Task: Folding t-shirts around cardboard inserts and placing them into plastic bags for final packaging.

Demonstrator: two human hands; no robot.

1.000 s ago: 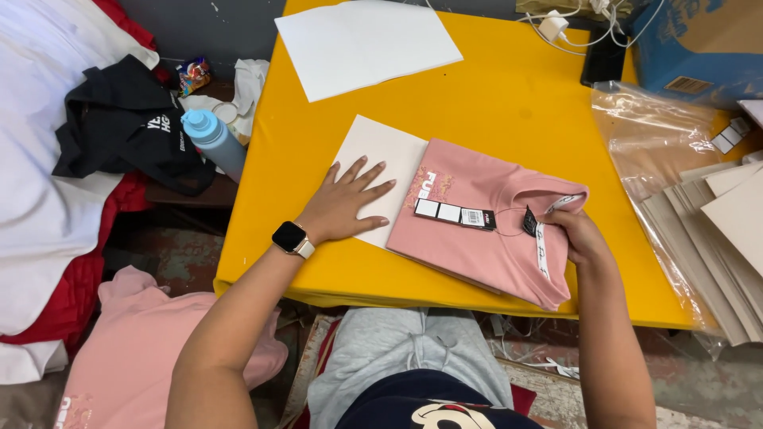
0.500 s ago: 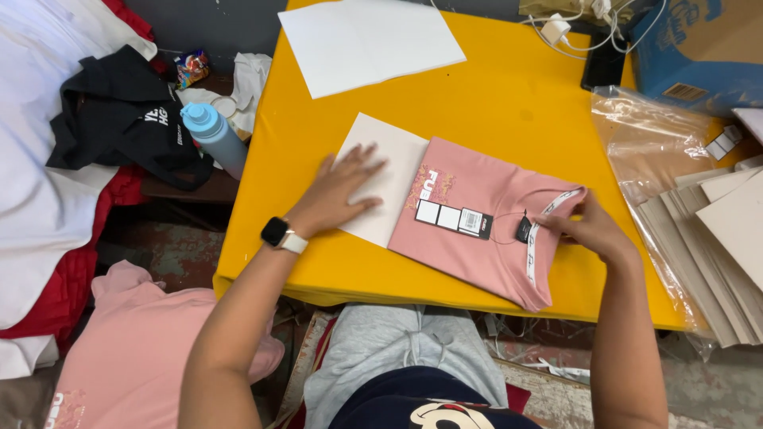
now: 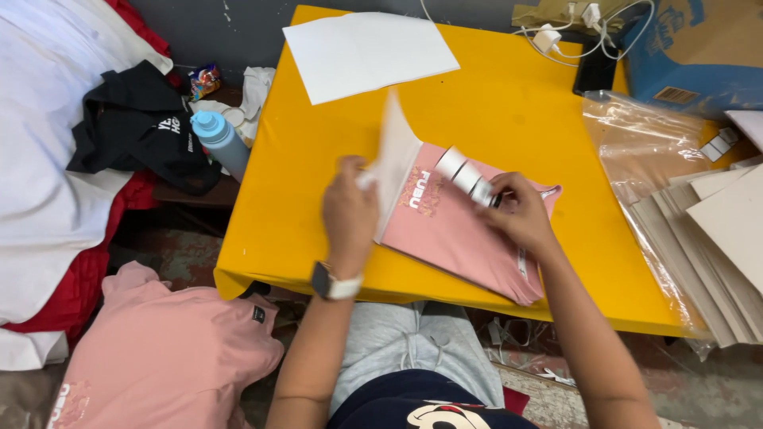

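Yellow counter fills the middle of the view, with clutter on the floor to either side. Far left lies a heap of white and red cloth, a black garment on top of it, and lower down a stack of pink shirts. A blue bottle stands just beside the counter's left edge. At the back of the counter rests a loose white sheet.

The left hand, a watch on its wrist, has its grip clamped on the edge of a white cardboard sheet, tilted up off the surface and blurred. Under and beside it lies the folded pink shirt, near the counter's front edge. The right hand rests on the shirt's upper part, its grip closed on a strip of white tags at the collar.

Further right lie clear plastic bags, a pile of cardboard sheets, and a blue box with a dark phone and white chargers near it.
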